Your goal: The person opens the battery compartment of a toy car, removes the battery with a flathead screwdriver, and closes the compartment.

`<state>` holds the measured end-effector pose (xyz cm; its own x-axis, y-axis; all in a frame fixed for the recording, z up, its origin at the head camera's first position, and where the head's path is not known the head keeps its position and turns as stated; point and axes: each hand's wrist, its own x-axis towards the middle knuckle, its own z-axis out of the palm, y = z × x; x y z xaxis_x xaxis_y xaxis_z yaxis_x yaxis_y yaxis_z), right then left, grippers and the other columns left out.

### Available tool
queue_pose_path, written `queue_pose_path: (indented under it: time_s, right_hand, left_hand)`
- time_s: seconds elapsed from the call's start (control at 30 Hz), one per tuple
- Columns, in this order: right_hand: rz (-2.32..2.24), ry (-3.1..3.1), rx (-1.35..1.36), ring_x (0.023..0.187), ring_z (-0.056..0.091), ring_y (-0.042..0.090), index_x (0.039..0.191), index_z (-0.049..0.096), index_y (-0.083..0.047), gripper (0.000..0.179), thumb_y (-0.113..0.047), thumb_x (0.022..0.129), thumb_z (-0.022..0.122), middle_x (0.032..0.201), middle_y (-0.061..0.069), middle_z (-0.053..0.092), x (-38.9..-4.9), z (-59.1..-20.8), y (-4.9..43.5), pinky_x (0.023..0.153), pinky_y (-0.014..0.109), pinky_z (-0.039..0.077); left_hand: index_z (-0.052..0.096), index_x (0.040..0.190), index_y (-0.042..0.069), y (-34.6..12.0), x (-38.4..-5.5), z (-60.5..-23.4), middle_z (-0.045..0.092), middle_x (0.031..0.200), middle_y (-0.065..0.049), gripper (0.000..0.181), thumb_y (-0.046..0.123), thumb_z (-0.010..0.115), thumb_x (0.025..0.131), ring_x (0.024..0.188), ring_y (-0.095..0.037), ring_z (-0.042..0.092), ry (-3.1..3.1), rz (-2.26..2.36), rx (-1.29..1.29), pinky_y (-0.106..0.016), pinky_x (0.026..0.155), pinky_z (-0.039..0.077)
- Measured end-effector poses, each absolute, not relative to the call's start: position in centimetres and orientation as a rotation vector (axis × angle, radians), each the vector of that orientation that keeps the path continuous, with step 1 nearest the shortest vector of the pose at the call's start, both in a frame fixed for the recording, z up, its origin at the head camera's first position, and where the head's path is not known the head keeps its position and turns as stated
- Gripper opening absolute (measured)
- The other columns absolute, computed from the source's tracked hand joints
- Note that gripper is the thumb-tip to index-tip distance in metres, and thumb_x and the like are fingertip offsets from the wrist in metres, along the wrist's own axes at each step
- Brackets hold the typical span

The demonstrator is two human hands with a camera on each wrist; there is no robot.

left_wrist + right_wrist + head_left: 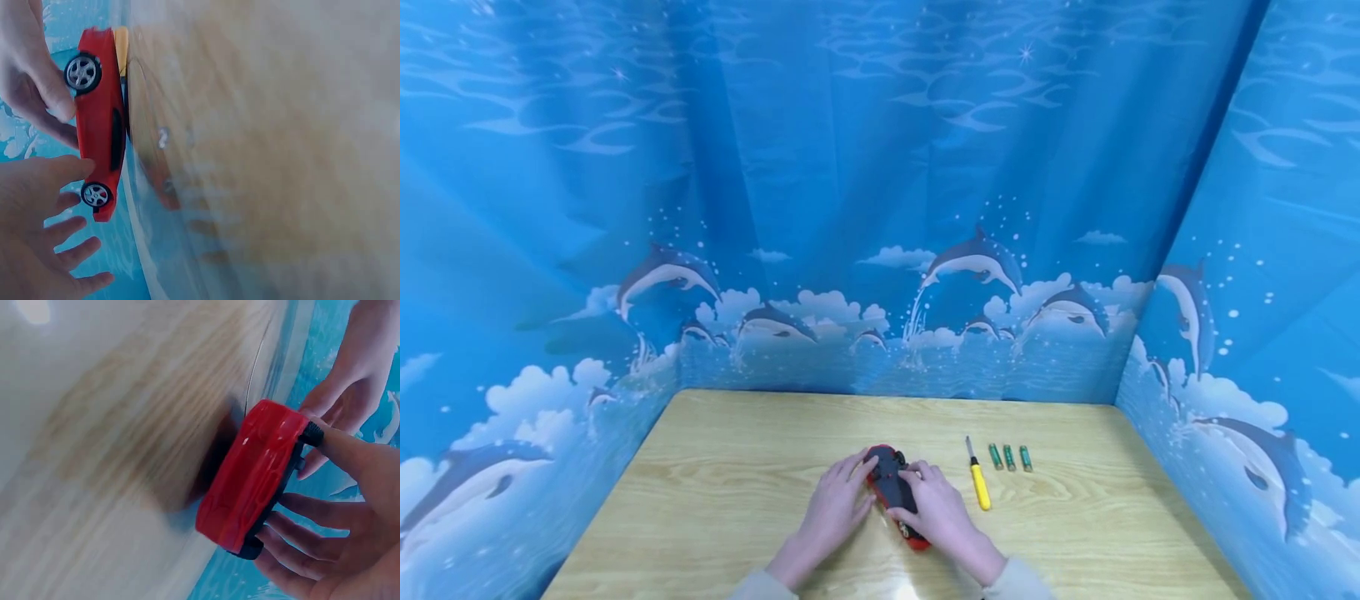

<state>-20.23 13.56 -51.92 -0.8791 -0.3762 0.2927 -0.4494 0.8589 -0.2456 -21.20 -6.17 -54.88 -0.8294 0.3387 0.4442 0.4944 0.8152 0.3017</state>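
Observation:
A red toy car (889, 487) lies upside down on the table, its black underside facing up and its wheels in the air. My left hand (837, 498) is at the car's left side. In the left wrist view its thumb touches the red body (97, 134) near a wheel, and the other fingers are spread. From the right, my right hand (938, 507) holds the car, thumb and fingers laid across its width. The right wrist view shows the thumb by one wheel and fingertips along the underside; the car's red end (250, 475) faces that camera.
Right of the car lies a screwdriver (978, 483) with a yellow handle, its tip pointing away. Beside it three green batteries (1010, 457) lie in a row. The wooden table (730, 467) meets blue dolphin-print curtains (850, 250) at the back and sides.

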Motion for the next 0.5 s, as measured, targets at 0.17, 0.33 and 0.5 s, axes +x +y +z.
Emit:
queue_pose_path:
  time_s: [0.17,0.33,0.5]
  right_hand:
    - [0.367,-2.814,0.68,0.104,0.063,0.027,0.12,0.072,-0.001,0.057,-0.036,0.078,0.087,0.119,0.011,0.065,-20.1,-51.7,13.1,0.081,0.041,0.06]
    - [0.325,-2.872,0.774,0.112,0.062,0.029,0.125,0.07,-0.003,0.055,-0.031,0.081,0.084,0.127,0.012,0.065,-20.2,-51.3,13.5,0.09,0.044,0.058]
    - [0.378,-2.89,0.875,0.123,0.059,0.03,0.132,0.067,-0.007,0.055,-0.033,0.085,0.082,0.136,0.011,0.062,-20.3,-51.2,15.1,0.102,0.049,0.052]
  left_hand:
    - [0.066,0.129,0.007,-6.7,-21.7,-55.0,0.057,0.145,-0.014,0.049,0.022,0.081,0.085,0.131,-0.038,0.055,-2.651,-0.524,-0.663,-0.059,0.107,0.046]
    - [0.071,0.114,0.008,-7.2,-21.7,-55.0,0.063,0.137,-0.013,0.036,0.017,0.083,0.082,0.13,-0.037,0.056,-2.647,-0.554,-0.668,-0.059,0.108,0.045]
    - [0.071,0.103,0.01,-7.5,-21.5,-54.7,0.065,0.135,-0.013,0.029,0.014,0.086,0.078,0.128,-0.036,0.058,-2.655,-0.584,-0.704,-0.056,0.108,0.045]
